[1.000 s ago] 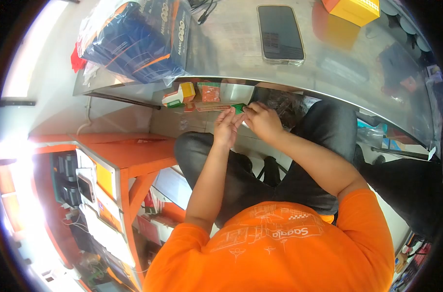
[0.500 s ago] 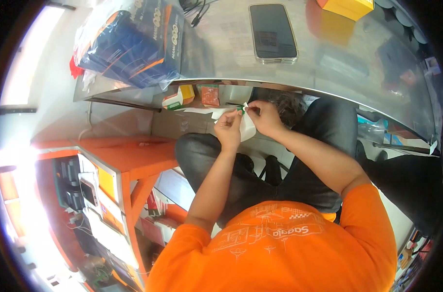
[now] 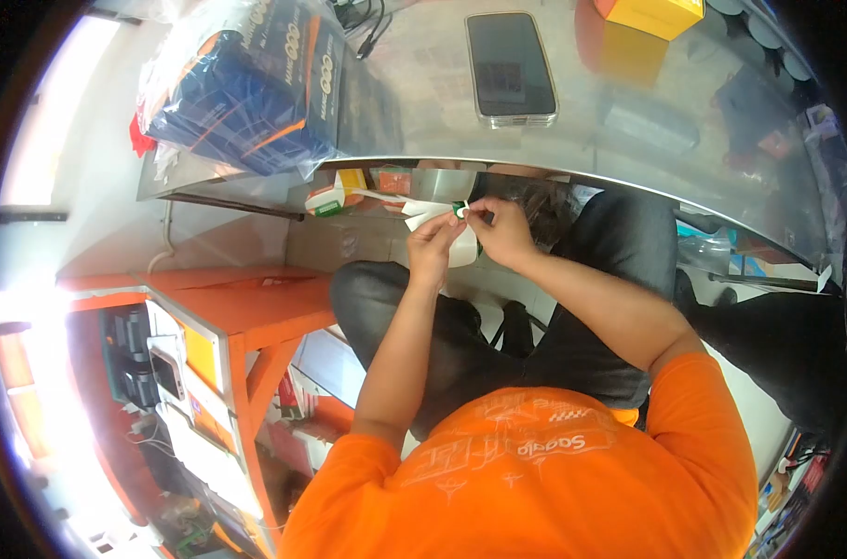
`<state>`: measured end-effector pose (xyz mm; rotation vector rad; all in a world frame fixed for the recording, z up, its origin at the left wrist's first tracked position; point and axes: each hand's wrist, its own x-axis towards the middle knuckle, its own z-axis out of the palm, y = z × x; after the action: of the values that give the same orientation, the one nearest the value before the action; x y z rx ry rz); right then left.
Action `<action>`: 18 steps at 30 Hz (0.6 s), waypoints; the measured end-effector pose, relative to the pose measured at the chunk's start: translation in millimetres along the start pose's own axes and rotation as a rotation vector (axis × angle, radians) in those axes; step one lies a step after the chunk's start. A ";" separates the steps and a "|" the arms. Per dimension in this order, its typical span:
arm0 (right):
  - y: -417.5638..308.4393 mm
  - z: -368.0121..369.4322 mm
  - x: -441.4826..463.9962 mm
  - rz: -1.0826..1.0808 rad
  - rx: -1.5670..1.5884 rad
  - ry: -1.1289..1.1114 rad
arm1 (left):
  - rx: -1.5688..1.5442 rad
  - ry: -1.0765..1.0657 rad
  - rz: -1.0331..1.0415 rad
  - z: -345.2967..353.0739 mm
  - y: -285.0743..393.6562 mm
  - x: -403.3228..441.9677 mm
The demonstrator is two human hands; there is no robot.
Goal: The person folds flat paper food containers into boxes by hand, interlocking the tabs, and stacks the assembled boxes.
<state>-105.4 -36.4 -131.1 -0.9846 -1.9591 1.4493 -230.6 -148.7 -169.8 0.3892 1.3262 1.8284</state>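
Just below the table edge, my left hand pinches a white strip with a green patch between thumb and fingertips. Close against it, my right hand has its thumb and fingers closed on the other end of the same small piece. Loose white tails of the strip stick out to the left of my left hand. What exactly the strip is, paper or tape, I cannot tell. Both hands are above my lap, between my knees and the table.
On the metal table lie a phone, a plastic-wrapped blue box, black cables and a yellow box. Small boxes sit under the table edge. An orange wooden stand is at left. Another person's dark-trousered leg is at right.
The view has shifted slightly. Both hands stay together on the strip; its green patch shows more plainly, and my right fingers are curled in more.
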 end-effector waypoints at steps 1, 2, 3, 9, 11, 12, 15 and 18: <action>-3.3 -0.8 -1.1 0.036 0.007 -0.008 | 0.007 0.000 -0.008 -0.9 -1.2 0.7; -5.7 -3.3 -1.1 0.068 0.011 -0.016 | 0.013 -0.002 -0.014 -1.7 -2.4 1.7; -2.5 -3.6 0.3 0.039 0.007 0.010 | 0.018 -0.004 -0.018 -1.6 -3.7 3.1; 6.8 2.4 1.4 0.000 -0.002 0.030 | 0.000 -0.047 0.012 -8.2 -12.3 4.7; 11.7 3.0 1.9 -0.021 0.008 0.032 | 0.001 -0.068 0.009 -7.0 -8.9 2.2; 14.4 3.1 2.5 -0.032 0.013 0.033 | -0.007 -0.076 0.005 -9.0 -11.0 3.2; 10.7 1.5 1.3 -0.002 0.024 0.016 | -0.024 -0.084 -0.005 -12.7 -15.4 5.7; 18.4 2.1 3.5 0.035 0.062 0.010 | 0.004 -0.100 -0.019 -3.3 -4.4 3.2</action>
<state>-104.5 -31.8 -149.4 -1.0016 -1.8872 1.5116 -232.8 -147.8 -175.7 0.4627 1.2613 1.7675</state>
